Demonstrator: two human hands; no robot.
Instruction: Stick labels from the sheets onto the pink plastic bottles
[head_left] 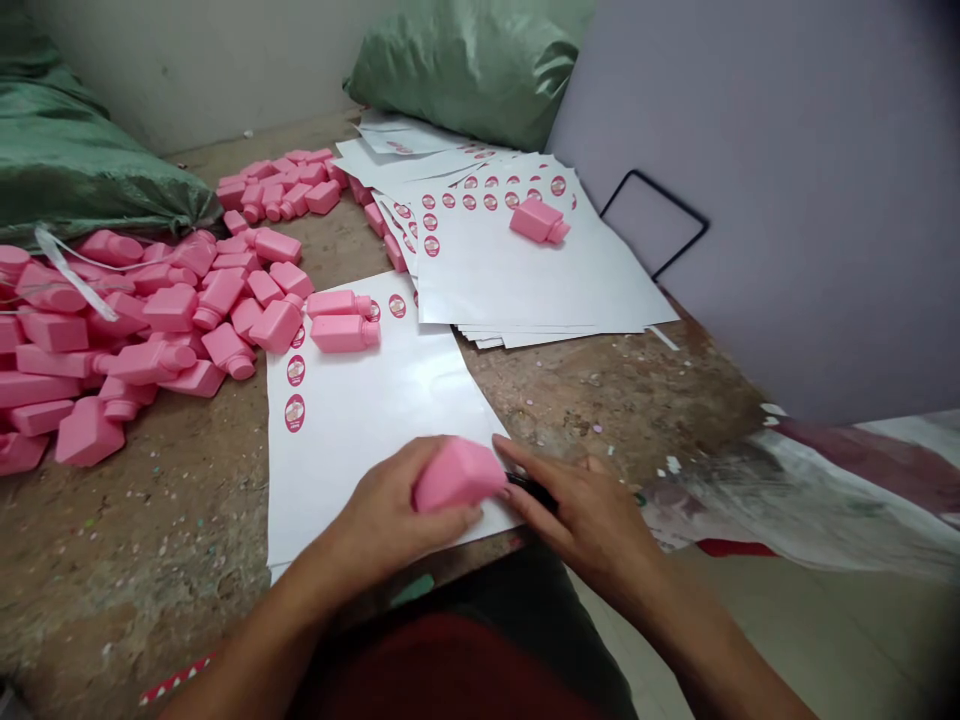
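My left hand [397, 505] is closed around a pink plastic bottle [461, 475], held tilted above a white sticker sheet [360, 430]. Just to its right, my right hand [581, 500] grips a slim black-handled tool [534, 488]. Its tip meets or nearly meets the bottle's right side, and its exact kind is hidden by the fingers. Round red printed labels [295, 412] line the sheet's left and upper edges. Two pink bottles [345, 333] lie side by side on the sheet's upper part.
A heap of pink bottles [172, 310] spreads over the worn table at left, by a green sack [82, 165]. More sticker sheets [517, 280] are stacked behind, with one bottle [538, 220] on top. Another green sack [465, 70] and a black metal bracket [705, 222] stand beyond.
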